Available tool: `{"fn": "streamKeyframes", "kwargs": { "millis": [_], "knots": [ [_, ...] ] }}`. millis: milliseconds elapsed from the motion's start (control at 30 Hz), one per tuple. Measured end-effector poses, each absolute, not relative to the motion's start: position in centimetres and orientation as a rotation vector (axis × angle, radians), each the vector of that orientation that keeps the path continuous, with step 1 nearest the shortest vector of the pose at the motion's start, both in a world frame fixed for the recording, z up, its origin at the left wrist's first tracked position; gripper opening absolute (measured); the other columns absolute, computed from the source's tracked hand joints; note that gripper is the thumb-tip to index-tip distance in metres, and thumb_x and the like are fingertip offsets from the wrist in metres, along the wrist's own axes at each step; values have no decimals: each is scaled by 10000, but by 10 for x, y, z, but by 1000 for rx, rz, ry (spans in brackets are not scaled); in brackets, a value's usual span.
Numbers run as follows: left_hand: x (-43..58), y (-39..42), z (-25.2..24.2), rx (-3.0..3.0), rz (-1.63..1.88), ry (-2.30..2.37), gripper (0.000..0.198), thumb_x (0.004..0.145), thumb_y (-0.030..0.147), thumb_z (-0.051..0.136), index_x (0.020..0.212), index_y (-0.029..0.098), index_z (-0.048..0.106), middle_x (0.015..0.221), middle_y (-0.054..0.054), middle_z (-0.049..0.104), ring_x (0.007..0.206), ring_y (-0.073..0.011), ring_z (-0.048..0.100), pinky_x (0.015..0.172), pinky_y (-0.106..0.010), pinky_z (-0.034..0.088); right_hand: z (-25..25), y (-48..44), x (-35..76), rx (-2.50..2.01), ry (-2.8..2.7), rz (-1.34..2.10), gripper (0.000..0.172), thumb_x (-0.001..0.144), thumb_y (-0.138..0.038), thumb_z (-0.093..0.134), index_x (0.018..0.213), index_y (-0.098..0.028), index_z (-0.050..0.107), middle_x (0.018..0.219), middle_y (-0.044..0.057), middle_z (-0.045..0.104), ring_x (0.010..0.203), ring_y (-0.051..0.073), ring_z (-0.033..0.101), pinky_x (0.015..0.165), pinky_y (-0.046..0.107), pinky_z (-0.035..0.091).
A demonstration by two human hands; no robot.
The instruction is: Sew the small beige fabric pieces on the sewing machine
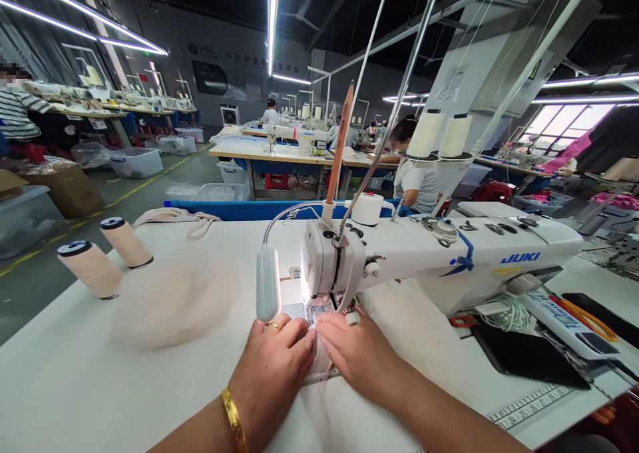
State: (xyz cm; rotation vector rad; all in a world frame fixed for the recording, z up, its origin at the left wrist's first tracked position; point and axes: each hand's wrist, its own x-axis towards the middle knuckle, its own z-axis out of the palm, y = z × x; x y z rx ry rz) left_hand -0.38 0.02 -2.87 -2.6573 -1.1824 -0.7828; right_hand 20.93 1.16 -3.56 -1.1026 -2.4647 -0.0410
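Note:
A white JUKI sewing machine (394, 250) stands before me, its small lamp (268, 283) lighting the needle area. My left hand (282, 360), with a ring and a gold bracelet, lies just left of the presser foot with fingers curled down onto thin pale fabric (407, 316). On the other side my right hand (357, 350) has its fingers together, pressing that fabric close to the needle. The fingertips of both hands nearly meet. Between them the fabric's edge and loose threads show in part; the needle is mostly hidden.
Two thread cones (92, 269) and a sheer pale cloth (172, 300), blurred, are on the table's left side. A black phone (529, 353), a coil of cord (508, 312) and a printed ruler scale (532, 403) are at right. A pencil (341, 147) stands upright on the machine.

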Motion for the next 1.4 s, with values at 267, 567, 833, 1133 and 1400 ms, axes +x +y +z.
{"fn": "streamKeyframes", "kwargs": {
  "millis": [267,567,833,1133,1400],
  "knots": [
    [-11,-1,-24,-2789,-892,-1092,319,1061,144,450,853,223,679,896,-8,738,841,-215,591,784,-402,348,-22,2,214,-946,-2618,15,259,879,37,560,921,-209,629,961,24,728,931,211,616,798,335,416],
    [-12,-2,-18,-2836,-873,-1058,342,1058,126,436,833,223,674,900,13,751,827,-198,602,767,-389,347,-16,2,219,-967,-2660,-32,220,843,15,610,814,-197,562,899,-10,716,827,182,576,797,344,355],
    [-10,3,-20,-2810,-878,-1091,291,1051,153,463,903,231,702,940,-1,765,846,-214,615,743,-386,353,-16,5,219,-1068,-2662,-12,224,855,8,598,924,-201,638,981,42,729,919,239,586,835,367,409],
    [-14,5,-20,-2845,-934,-1004,279,1024,96,489,962,243,718,952,8,773,858,-211,626,754,-383,365,-19,3,217,-951,-2664,26,278,907,19,512,942,-223,643,943,29,726,878,204,603,850,357,415],
    [-13,4,-17,-2850,-910,-1025,285,1015,86,489,889,228,703,903,25,773,817,-196,606,735,-387,347,-18,2,218,-976,-2669,39,241,896,19,533,884,-208,614,937,10,724,863,195,596,813,348,407]
  ]
}}
